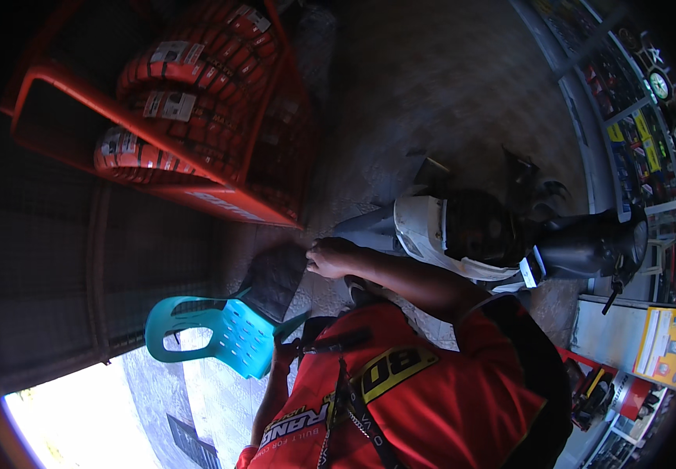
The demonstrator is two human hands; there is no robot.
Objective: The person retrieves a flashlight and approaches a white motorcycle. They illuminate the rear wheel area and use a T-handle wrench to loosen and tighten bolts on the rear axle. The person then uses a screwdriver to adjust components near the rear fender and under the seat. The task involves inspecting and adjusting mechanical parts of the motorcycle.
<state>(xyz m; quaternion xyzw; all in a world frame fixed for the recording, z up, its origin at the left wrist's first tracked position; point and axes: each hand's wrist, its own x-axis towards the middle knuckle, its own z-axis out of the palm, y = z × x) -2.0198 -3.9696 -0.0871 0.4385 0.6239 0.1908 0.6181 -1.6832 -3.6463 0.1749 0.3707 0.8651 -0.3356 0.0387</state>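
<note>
My right arm reaches across in front of my body, and my right hand is closed at the upper right edge of a dark, flat sheet. The sheet hangs beside a teal plastic chair with a pierced seat and covers part of its far side. My left hand is low, right against the chair's near right edge; its fingers are mostly hidden and in shadow, so its grip does not show. A slim dark object lies across my red shirt, close to the lanyard.
A red metal rack with wrapped tyres stands at the far left. To the right is a partly dismantled white and black motor scooter. Glass-fronted shelves line the right side, with a yellow box nearer me.
</note>
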